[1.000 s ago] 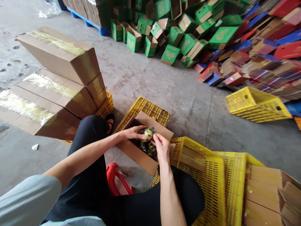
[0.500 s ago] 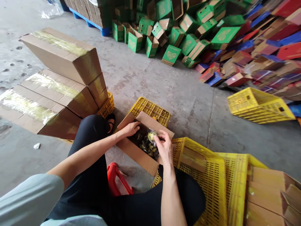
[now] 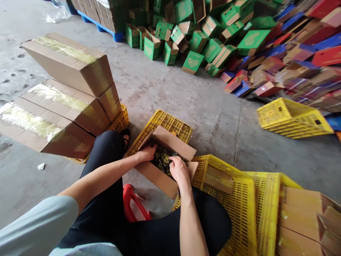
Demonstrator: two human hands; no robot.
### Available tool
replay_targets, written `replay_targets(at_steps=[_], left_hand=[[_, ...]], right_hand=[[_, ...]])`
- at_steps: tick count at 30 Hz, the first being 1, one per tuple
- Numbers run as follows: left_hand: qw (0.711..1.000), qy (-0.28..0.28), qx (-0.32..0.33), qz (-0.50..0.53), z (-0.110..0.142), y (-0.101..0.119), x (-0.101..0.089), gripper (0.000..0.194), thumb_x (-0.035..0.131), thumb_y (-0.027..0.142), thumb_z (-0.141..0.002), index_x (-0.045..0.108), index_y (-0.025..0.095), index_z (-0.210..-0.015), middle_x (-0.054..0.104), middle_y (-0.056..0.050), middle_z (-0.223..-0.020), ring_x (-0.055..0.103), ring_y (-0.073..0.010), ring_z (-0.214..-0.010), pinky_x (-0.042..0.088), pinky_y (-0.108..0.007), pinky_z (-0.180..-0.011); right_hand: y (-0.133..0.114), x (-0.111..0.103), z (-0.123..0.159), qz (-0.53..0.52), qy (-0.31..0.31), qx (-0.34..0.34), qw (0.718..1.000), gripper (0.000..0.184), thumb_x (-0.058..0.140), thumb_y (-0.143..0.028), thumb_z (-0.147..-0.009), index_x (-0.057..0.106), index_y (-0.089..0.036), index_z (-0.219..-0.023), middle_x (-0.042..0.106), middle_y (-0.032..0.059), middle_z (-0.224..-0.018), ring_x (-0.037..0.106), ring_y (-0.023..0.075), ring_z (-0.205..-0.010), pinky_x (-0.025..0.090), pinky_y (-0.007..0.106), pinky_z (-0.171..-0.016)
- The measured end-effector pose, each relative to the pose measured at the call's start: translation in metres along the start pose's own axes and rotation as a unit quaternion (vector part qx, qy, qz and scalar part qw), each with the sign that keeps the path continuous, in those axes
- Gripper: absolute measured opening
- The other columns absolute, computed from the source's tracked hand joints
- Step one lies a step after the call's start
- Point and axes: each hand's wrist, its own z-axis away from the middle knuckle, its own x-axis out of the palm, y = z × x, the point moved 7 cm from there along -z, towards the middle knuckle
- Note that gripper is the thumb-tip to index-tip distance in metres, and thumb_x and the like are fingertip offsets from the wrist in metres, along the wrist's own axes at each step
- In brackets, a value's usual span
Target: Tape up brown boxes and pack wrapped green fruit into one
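An open cardboard box (image 3: 157, 179) has its flaps spread and holds several round yellow-green pieces in clear wrap (image 3: 164, 159), perhaps fruit. My left hand (image 3: 147, 153) reaches over the box's left end, fingers stretched down inside and partly hidden. My right hand (image 3: 179, 170) is over the right part, its index finger extended toward the wrapped pieces and its other fingers bent and partly hidden. I see nothing held in either hand. Beneath the box is an upturned yellow crate (image 3: 174, 124).
Taped cartons (image 3: 66, 80) are stacked at left. Yellow crates (image 3: 231, 209) stand close on my right, beside folded cardboard (image 3: 301, 217). A red stool (image 3: 130, 202) is between my legs. Green boxes (image 3: 193, 62) and red-and-blue boxes are heaped behind. Another yellow crate (image 3: 293, 117) lies far right.
My right hand has moved left and down into the box; the wrapped round piece it held is no longer in its fingers. My left hand has shifted slightly left and down.
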Motion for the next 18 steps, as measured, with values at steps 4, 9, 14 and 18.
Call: replay_targets(at_steps=[4, 9, 14, 18], left_hand=[[0.999, 0.031, -0.016, -0.021, 0.002, 0.004, -0.008, 0.021, 0.072, 0.017, -0.078, 0.065, 0.012, -0.097, 0.066, -0.020, -0.102, 0.058, -0.0439, -0.117, 0.041, -0.051, -0.109], [0.998, 0.051, 0.028, -0.019, 0.008, 0.026, -0.020, 0.023, 0.070, 0.019, -0.084, 0.052, 0.021, -0.069, 0.055, -0.008, -0.074, 0.060, -0.0337, -0.102, 0.045, -0.045, -0.105], [0.995, 0.059, 0.074, -0.029, 0.006, 0.060, -0.042, 0.006, 0.065, 0.023, -0.088, 0.063, 0.019, -0.085, 0.063, -0.007, -0.090, 0.061, -0.0235, -0.092, 0.049, -0.036, -0.095], [0.991, 0.069, 0.024, 0.114, 0.001, 0.066, -0.056, 0.026, 0.065, 0.042, -0.093, 0.066, 0.017, -0.098, 0.067, -0.004, -0.090, 0.062, -0.0184, -0.085, 0.051, -0.029, -0.081]], right_hand=[[-0.001, -0.001, 0.001, -0.007, -0.006, 0.002, 1.000, 0.036, 0.047, -0.012, -0.096, 0.074, -0.018, -0.118, 0.075, 0.0119, -0.119, 0.072, 0.0244, -0.107, 0.053, 0.036, -0.102], [0.000, -0.009, -0.002, -0.034, 0.015, 0.004, 0.999, 0.033, 0.047, -0.020, -0.100, 0.073, -0.017, -0.121, 0.076, 0.0143, -0.120, 0.073, 0.0268, -0.106, 0.054, 0.040, -0.102], [0.005, -0.016, -0.007, -0.139, 0.035, 0.021, 0.989, 0.034, 0.049, -0.030, -0.100, 0.074, -0.020, -0.121, 0.078, 0.0130, -0.117, 0.074, 0.0258, -0.104, 0.055, 0.042, -0.103], [0.013, -0.013, -0.009, -0.262, 0.047, 0.088, 0.960, 0.042, 0.053, -0.045, -0.097, 0.072, -0.022, -0.128, 0.074, 0.0130, -0.130, 0.073, 0.0285, -0.113, 0.056, 0.046, -0.105]])
